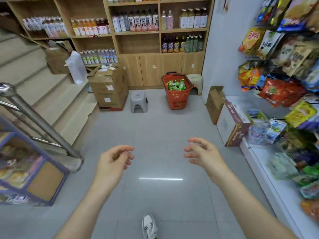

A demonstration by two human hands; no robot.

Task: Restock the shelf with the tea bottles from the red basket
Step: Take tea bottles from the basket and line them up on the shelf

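Note:
A red basket (177,97) stands on the grey floor in front of the wooden shelf unit (159,31), well ahead of me. Several green-labelled tea bottles (176,85) lie inside it. One shelf compartment (138,44) above the cabinet doors holds nothing; the compartment to its right holds rows of bottles. My left hand (113,160) and my right hand (202,152) hover low in front of me over the floor, fingers loosely curled, both holding nothing and far from the basket.
A grey stool (139,102) stands left of the basket, a beige stool (195,80) behind it. Stacked cardboard boxes (108,90) sit by the stairs at left. A metal handrail (39,121) is near left. Snack racks (284,83) and boxes (231,121) line the right.

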